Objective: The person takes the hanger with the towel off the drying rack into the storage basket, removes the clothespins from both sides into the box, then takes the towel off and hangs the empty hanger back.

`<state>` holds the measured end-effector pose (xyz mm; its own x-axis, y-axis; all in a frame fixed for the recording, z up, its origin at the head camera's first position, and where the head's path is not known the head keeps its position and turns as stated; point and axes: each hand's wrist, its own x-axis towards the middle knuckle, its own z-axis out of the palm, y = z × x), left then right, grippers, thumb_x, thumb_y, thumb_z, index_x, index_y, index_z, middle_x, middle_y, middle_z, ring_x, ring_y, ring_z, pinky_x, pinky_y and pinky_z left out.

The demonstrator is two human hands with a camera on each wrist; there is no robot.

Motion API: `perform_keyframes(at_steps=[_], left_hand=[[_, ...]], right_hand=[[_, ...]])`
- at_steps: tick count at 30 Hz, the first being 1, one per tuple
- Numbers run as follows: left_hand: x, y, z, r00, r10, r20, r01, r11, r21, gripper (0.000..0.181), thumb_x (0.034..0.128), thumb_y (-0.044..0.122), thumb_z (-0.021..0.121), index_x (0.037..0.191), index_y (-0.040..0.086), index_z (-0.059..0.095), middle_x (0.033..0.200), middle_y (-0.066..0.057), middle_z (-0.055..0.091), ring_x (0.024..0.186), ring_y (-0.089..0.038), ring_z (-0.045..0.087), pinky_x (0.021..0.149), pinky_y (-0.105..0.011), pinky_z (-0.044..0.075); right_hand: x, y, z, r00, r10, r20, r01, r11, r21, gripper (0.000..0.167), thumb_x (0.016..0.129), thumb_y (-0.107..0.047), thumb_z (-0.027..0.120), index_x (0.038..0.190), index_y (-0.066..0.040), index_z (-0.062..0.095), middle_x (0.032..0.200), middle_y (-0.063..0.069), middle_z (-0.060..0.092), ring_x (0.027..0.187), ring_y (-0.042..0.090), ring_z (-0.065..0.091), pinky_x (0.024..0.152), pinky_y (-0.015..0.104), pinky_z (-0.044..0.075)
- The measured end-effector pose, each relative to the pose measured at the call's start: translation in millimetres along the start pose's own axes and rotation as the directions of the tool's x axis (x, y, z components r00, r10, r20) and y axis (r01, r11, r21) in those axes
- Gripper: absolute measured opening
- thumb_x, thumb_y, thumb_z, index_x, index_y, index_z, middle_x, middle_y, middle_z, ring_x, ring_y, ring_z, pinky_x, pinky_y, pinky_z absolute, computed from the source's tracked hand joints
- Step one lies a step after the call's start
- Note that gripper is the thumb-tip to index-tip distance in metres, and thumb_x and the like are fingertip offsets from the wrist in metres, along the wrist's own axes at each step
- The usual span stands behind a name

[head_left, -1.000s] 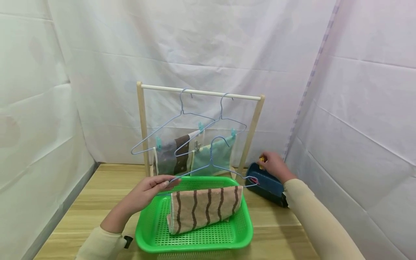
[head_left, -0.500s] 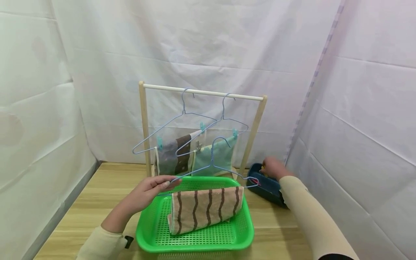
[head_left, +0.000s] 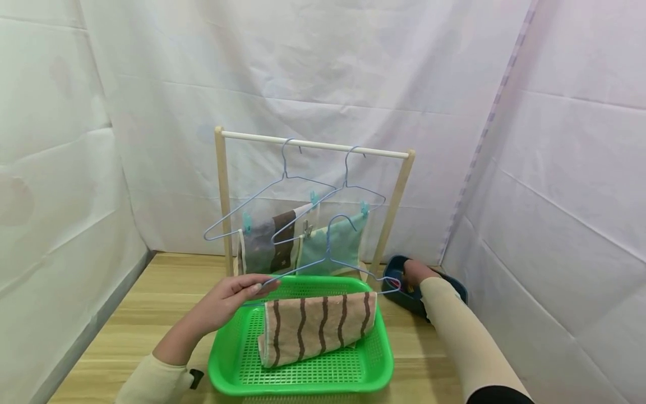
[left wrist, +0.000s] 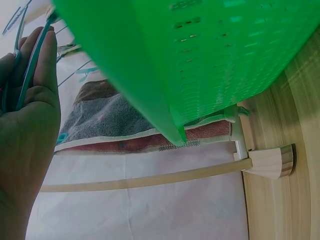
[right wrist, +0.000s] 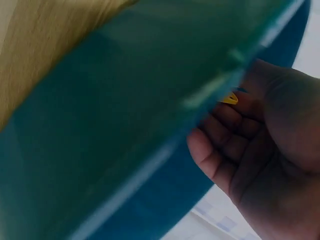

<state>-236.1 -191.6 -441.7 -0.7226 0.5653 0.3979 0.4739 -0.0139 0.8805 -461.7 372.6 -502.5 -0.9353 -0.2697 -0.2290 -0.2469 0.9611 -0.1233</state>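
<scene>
In the head view my left hand point(head_left: 237, 294) pinches the left corner of a blue wire hanger point(head_left: 329, 247). A folded towel point(head_left: 318, 328), peach with brown wavy stripes, hangs over its lower bar, above the green basket point(head_left: 300, 388). A reddish clip point(head_left: 393, 284) is at the hanger's right corner. My right hand point(head_left: 416, 273) is down inside a dark blue box point(head_left: 398, 300), its fingertips partly hidden. In the right wrist view a yellow clothespin point(right wrist: 229, 98) shows between my thumb and curled fingers.
Behind the basket stands a wooden rack with a white rod point(head_left: 313, 144). Two blue hangers there carry a grey-brown towel point(head_left: 262, 241) and a mint towel point(head_left: 333, 241), held by clips. White sheets point(head_left: 303, 67) enclose the wooden table point(head_left: 146, 303).
My right hand has moved down and deeper into the dark blue box, with the yellow clothespin now mostly hidden. My left hand, the hanger and the towel have stayed almost in place.
</scene>
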Motion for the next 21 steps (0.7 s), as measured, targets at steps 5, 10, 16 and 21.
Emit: perform_keyframes(at_steps=[5, 10, 16, 21], left_hand=[[-1.0, -0.8, -0.7, 1.0, -0.006, 0.004, 0.006, 1.0, 0.003, 0.039, 0.1202, 0.003, 0.042, 0.155, -0.004, 0.058, 0.154, -0.03, 0.06, 0.142, -0.013, 0.062, 0.113, -0.027, 0.053], [-1.3, -1.5, -1.2, 1.0, -0.001, 0.006, 0.001, 1.0, 0.002, 0.039, 0.1201, 0.003, 0.042, 0.155, -0.003, 0.059, 0.154, -0.027, 0.061, 0.142, -0.014, 0.062, 0.114, -0.027, 0.053], [-2.0, -1.6, -1.6, 1.0, 0.004, 0.005, -0.004, 1.0, -0.005, 0.039, 0.1201, 0.002, 0.041, 0.155, -0.004, 0.059, 0.154, -0.032, 0.059, 0.143, -0.014, 0.062, 0.114, -0.027, 0.053], [-3.2, -1.3, -2.4, 1.0, -0.005, -0.003, 0.005, 1.0, -0.002, 0.039, 0.1203, 0.003, 0.041, 0.155, -0.003, 0.059, 0.154, -0.031, 0.059, 0.143, -0.014, 0.062, 0.114, -0.027, 0.053]], right_hand=[[5.3, 1.3, 4.9, 0.998, 0.052, 0.03, -0.053, 0.998, 0.035, 0.024, 0.1, -0.006, 0.073, 0.076, -0.007, 0.071, 0.075, 0.006, 0.07, 0.067, 0.022, 0.066, 0.068, 0.039, 0.06], [-0.5, -5.0, -0.2, 0.994, 0.107, 0.031, -0.107, 0.994, 0.004, 0.022, 0.098, -0.004, 0.07, 0.076, -0.006, 0.069, 0.08, 0.008, 0.067, 0.073, 0.026, 0.064, 0.077, 0.044, 0.059], [-5.0, -7.0, 0.3, 0.989, 0.135, 0.054, -0.138, 0.99, 0.042, 0.022, 0.099, -0.008, 0.075, 0.078, -0.007, 0.07, 0.079, 0.008, 0.069, 0.072, 0.026, 0.065, 0.073, 0.042, 0.058], [-2.0, -4.0, 3.2, 0.99, 0.131, 0.057, -0.134, 0.99, 0.047, 0.021, 0.099, -0.01, 0.075, 0.078, -0.008, 0.07, 0.079, 0.007, 0.068, 0.071, 0.025, 0.065, 0.071, 0.041, 0.057]])
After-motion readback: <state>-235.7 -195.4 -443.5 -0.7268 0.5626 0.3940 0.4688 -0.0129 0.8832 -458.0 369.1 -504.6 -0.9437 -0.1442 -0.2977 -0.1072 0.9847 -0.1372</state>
